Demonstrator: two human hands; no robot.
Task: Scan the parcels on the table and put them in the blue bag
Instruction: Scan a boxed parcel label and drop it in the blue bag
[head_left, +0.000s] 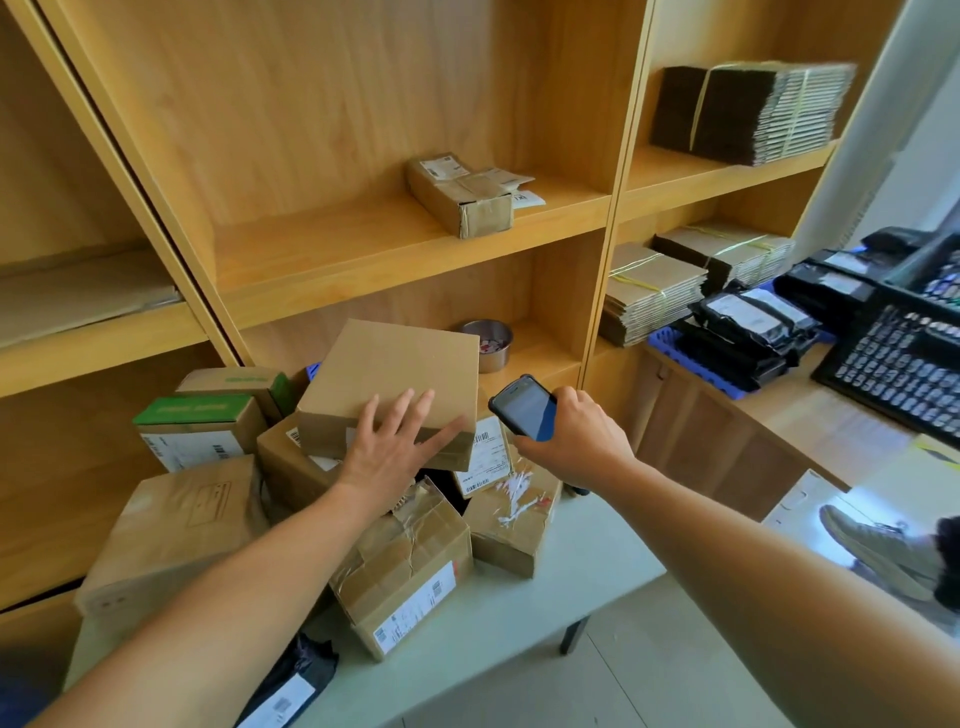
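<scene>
Several cardboard parcels are piled on a pale table (566, 577). On top of the pile sits a plain brown box (395, 374), tilted. My left hand (397, 436) lies with spread fingers on that box's near edge. My right hand (571, 428) holds a dark handheld scanner (524, 408), screen up, just right of the box. Below lie a taped box with a label (410, 566), a labelled box (511, 506), a large box (171, 525) and two green-topped boxes (200, 428). A black mailer (291, 686) lies at the table's front. No blue bag is in view.
Wooden shelves stand behind the table, holding a parcel (460, 195), a metal bowl (488, 343) and bundles of flat cardboard (748, 111). To the right, a counter carries black mailers in a blue tray (748, 332) and a keyboard (898, 364). A shoe (878, 551) shows on the floor.
</scene>
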